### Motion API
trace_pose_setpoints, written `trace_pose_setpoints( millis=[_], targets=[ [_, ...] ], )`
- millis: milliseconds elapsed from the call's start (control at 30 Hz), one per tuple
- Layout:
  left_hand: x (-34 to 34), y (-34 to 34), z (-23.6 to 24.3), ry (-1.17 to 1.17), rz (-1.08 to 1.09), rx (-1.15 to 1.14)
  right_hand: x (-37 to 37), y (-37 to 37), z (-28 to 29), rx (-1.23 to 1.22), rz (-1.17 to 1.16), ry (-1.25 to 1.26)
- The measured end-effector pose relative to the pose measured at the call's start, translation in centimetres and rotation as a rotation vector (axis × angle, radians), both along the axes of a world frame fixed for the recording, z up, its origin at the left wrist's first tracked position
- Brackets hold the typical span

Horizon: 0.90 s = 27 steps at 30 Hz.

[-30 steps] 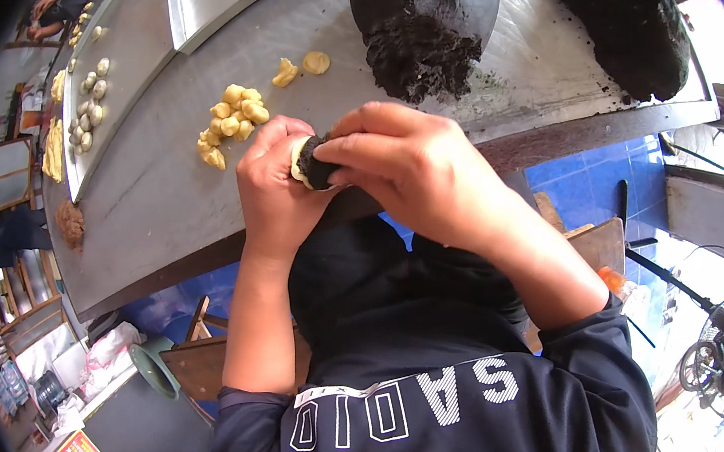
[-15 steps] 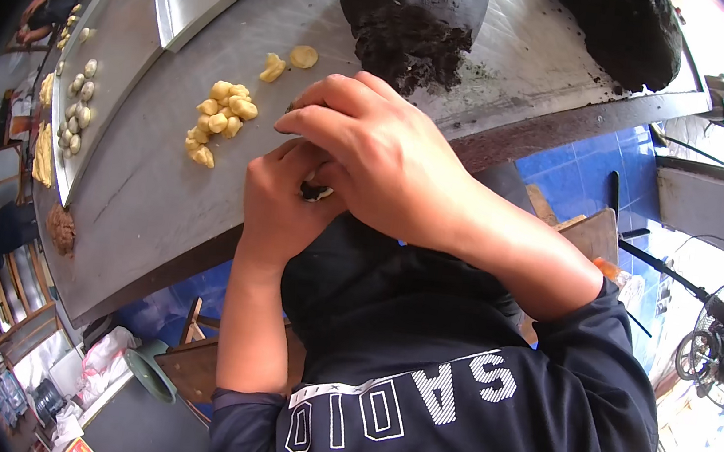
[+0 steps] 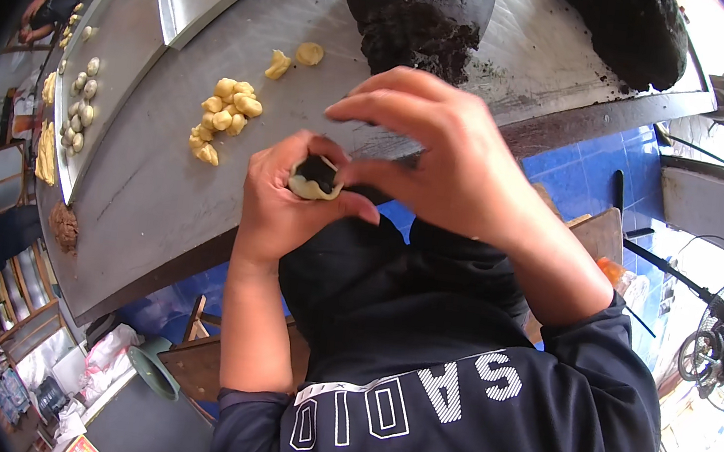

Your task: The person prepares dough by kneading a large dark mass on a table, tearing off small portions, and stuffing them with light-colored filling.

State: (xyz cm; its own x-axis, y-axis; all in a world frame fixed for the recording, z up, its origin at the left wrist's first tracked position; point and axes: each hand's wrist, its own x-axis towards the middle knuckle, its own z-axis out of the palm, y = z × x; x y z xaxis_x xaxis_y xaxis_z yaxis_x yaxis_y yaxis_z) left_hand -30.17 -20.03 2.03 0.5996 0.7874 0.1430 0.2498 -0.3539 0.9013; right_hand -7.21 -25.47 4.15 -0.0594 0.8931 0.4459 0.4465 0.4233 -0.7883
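Pale dough cup [image 3: 306, 188] with dark filling [image 3: 315, 172] inside, held up at the counter's [image 3: 160, 194] near edge, about midway along it. Left hand [image 3: 276, 194]: curled around the cup, fingers about its far side, thumb extended along the near side; mouth of cup faces up. Right hand [image 3: 455, 152]: thumb and fingers well apart, fingers arched above the cup, thumb tip at the rim; cannot tell whether it presses. On the counter, beyond the left hand: cluster of yellow dough balls [image 3: 231, 108], pieces touching. Farther from the near edge, a crumpled dough piece [image 3: 278, 65] and a round flat piece [image 3: 309, 54], side by side. Large dark rounded mass [image 3: 418, 5] toward the far edge, its near side rough and crumbly; a second, elongated dark mass [image 3: 626, 28] near the right end. Left part of counter: metal tray [image 3: 126, 65] bearing grey-and-cream balls [image 3: 82, 114] along its left side; brown lump [image 3: 63, 228] by the counter's left edge.
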Motion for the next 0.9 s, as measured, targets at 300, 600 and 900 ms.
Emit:
trace_pose_setpoints(
  millis=[300,600,900],
  targets=[
    [0.8,-0.9,0.5,0.171,-0.015,0.209,-3.0,0.7,-0.5,-0.035,0.041,-0.117],
    [0.9,0.2,0.1,0.129,0.044,0.384,-1.9,-0.5,-0.2,-0.179,-0.033,-0.110],
    [-0.2,1.0,-1.7,-0.077,0.026,0.040,1.6,0.6,0.8,0.101,-0.288,-0.667]
  ],
)
